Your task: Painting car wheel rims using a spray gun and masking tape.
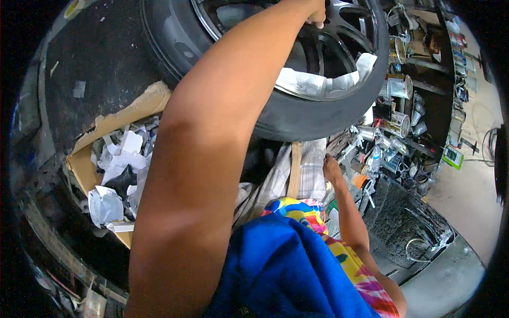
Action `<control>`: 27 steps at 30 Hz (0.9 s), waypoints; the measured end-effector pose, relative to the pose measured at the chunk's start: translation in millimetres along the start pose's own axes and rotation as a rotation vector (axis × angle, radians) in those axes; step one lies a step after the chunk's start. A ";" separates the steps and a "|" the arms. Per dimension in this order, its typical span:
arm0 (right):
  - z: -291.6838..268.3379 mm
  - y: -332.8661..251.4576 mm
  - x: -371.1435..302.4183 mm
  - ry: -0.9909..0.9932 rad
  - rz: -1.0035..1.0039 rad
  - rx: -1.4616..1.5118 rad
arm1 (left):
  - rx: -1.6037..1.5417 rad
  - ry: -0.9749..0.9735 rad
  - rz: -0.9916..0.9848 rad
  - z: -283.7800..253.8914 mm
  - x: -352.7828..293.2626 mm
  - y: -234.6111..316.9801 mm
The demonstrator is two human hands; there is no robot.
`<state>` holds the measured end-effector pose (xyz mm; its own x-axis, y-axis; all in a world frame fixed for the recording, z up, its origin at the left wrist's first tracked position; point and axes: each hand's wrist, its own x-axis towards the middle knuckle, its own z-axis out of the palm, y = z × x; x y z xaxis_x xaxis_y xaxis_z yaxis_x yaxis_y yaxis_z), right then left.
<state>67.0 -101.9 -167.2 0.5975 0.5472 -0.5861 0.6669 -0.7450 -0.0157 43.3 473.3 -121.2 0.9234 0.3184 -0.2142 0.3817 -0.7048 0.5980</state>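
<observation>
A black alloy wheel [318, 49] with its tyre [313, 119] fills the upper middle. White paper pieces [313, 84] are tucked along the near edge of the rim, between rim and tyre. Reaching across the tyre, my left hand [316, 13] has its fingers curled at a spoke near the hub; the top edge of the picture cuts part of it off. Low beside the tyre, my right hand [332, 168] is closed next to a plaid cloth [313, 175] and the cluttered bench. Whatever it holds is hidden.
A torn cardboard box [82, 159] full of crumpled white paper stands at left. Cans and jars [395, 124] crowd the right side, with an orange-topped container [360, 182] near my right wrist. Beyond my right forearm lies a dark, grimy tray [403, 222]. A wooden strip [295, 169] crosses the cloth.
</observation>
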 end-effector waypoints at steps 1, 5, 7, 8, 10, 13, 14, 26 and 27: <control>0.9 -0.5 1.5 0.005 -0.004 -0.003 | 0.104 0.044 0.051 4.2 4.8 -4.1; 8.1 23.7 -4.0 0.056 -0.078 -0.081 | -0.082 0.133 0.023 -4.8 -14.4 30.2; 7.6 18.2 -7.2 0.110 -0.102 0.004 | -0.076 0.140 0.040 -3.1 -16.0 32.8; 6.5 13.4 -6.2 0.111 -0.105 0.011 | -0.086 0.093 0.104 0.2 -11.6 29.5; 4.3 3.8 -3.5 0.041 0.016 0.025 | -0.089 0.045 0.168 12.4 -4.3 27.5; 8.0 3.2 -8.0 0.114 -0.016 0.026 | -0.246 0.180 0.128 39.3 8.1 32.7; 7.6 2.4 -8.3 0.119 -0.015 0.029 | -0.211 0.263 0.132 45.2 7.5 36.5; 4.4 -25.4 -16.5 0.214 0.030 0.062 | -0.213 0.336 0.382 30.2 -31.4 47.1; 7.0 -26.4 -17.1 0.212 0.025 0.076 | -0.200 0.328 0.380 31.2 -32.7 51.5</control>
<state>36.1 -94.2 -162.4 0.6988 0.5905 -0.4037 0.6202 -0.7814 -0.0695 33.9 406.9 -107.5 0.9219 0.2688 0.2791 -0.0211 -0.6842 0.7289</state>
